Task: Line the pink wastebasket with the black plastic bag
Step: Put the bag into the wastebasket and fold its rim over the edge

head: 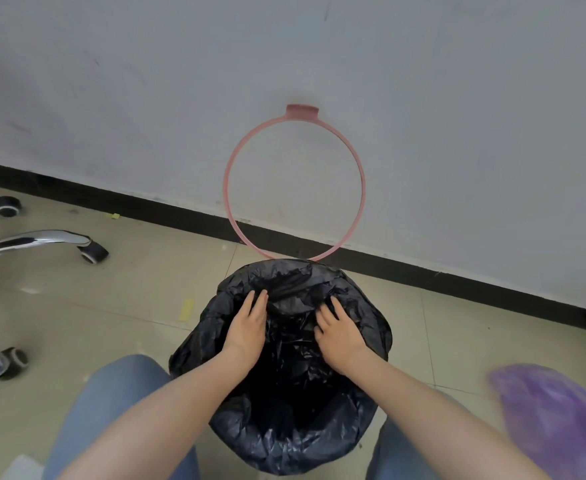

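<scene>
Black plastic bag [284, 403] stands on the floor [118, 289] between the person's knees, mouth open upward, draped over what I take to be the pink wastebasket; the basket body is wholly hidden under the film. Pink ring [295, 183] is hinged up behind it, leaning on the wall [423, 98], its lower arc just touching the bag's far edge. Both hands work that far rim, straight ahead of the person; left hand [248, 327] lies flat, fingers spread, pressing film down; right hand [340, 332] likewise, fingers slightly curled into the folds; neither clearly pinches. Ring lies beyond both hands, about equally near each. Judgement: next, swing the ring down over the rim. Chair base [42, 242] to the left; purple bag [554, 417] at right.
</scene>
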